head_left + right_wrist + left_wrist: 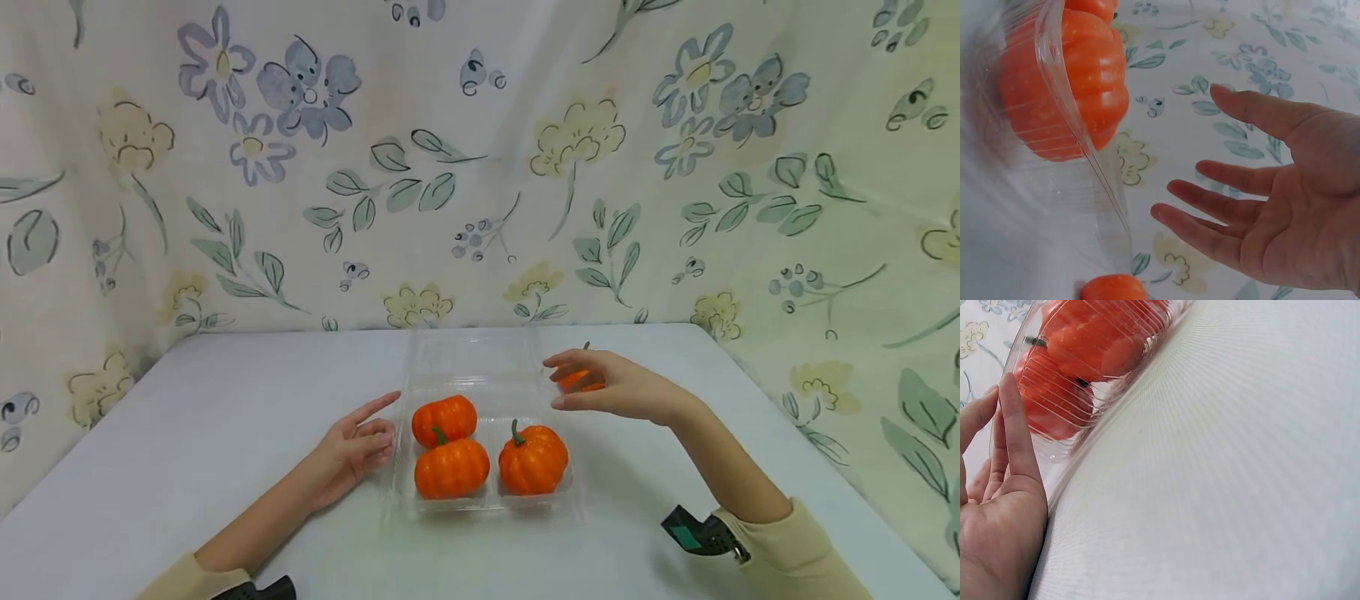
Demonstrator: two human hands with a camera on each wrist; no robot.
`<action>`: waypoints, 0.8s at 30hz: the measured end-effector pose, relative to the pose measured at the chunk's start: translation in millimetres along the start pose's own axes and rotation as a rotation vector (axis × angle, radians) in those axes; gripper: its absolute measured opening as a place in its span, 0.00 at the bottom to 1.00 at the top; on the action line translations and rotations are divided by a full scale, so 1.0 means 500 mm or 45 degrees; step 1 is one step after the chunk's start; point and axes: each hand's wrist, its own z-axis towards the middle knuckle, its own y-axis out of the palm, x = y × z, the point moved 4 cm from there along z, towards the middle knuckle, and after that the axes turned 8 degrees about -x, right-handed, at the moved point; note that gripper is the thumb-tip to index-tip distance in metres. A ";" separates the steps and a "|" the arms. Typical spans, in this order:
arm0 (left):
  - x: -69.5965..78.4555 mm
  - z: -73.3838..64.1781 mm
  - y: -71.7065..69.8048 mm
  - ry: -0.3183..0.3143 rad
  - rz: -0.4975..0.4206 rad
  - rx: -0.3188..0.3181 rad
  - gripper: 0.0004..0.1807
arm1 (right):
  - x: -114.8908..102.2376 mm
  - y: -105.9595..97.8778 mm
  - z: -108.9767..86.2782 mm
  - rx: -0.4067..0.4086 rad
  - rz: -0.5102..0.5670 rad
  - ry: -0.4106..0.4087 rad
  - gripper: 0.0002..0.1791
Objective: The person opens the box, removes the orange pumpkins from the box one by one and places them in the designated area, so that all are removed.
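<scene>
A clear plastic clamshell container (480, 502) stands on the table with its lid (472, 357) folded back. Two small orange pumpkins lie in its left part, the rear pumpkin (444, 419) and the front pumpkin (452, 469). A third pumpkin (534, 461) sits upright in the front right compartment. My left hand (348, 458) is at the container's left wall, index finger extended along the rim; whether it presses there I cannot tell. My right hand (618, 387) hovers with spread fingers, holding nothing. Partly hidden behind it, another pumpkin (581, 381) is outside the container, right of the lid.
The white table (247, 417) reaches back to a floral cloth (480, 167) that hangs behind and at the sides. A black wrist strap (705, 533) is on the right forearm, over a beige sleeve (795, 550).
</scene>
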 end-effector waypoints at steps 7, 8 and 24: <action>-0.004 -0.001 -0.002 0.017 -0.012 -0.013 0.30 | -0.011 0.030 0.007 -0.063 0.022 0.051 0.31; -0.005 0.000 -0.002 0.018 -0.010 -0.012 0.30 | -0.012 0.034 0.008 -0.071 0.022 0.051 0.31; -0.001 -0.003 0.002 0.015 0.002 -0.006 0.32 | -0.019 0.078 0.026 -0.172 0.007 0.046 0.31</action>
